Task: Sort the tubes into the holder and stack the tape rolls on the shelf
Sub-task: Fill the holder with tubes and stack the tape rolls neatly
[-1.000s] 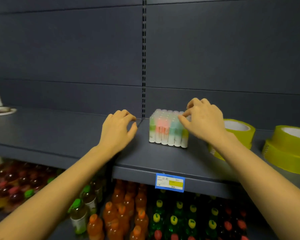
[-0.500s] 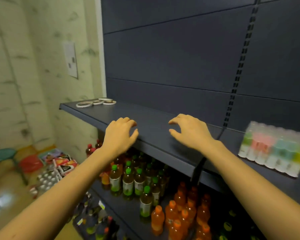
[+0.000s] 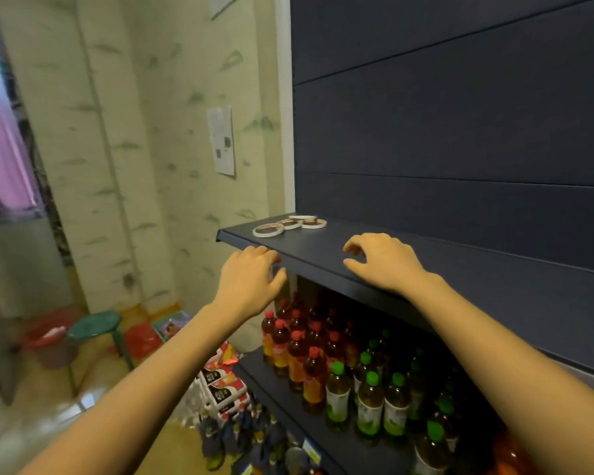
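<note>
Several thin white tape rolls (image 3: 290, 225) lie flat at the far left end of the dark shelf (image 3: 460, 279). My left hand (image 3: 249, 282) hovers at the shelf's front edge with fingers loosely curled and holds nothing. My right hand (image 3: 384, 260) is over the shelf top, fingers bent and spread, empty, a short way right of the rolls. The tube holder and the yellow tape rolls are out of view.
Below the shelf, a lower shelf (image 3: 288, 399) holds rows of bottles (image 3: 336, 371) with red and green caps. Left of the unit are a wall (image 3: 151, 132), a green stool (image 3: 95, 325), red tubs and packages on the floor.
My view swung left along the shelf; the tube holder and yellow rolls left the frame. Both hands moved left with it, from the holder toward the thin rolls at the shelf's end.
</note>
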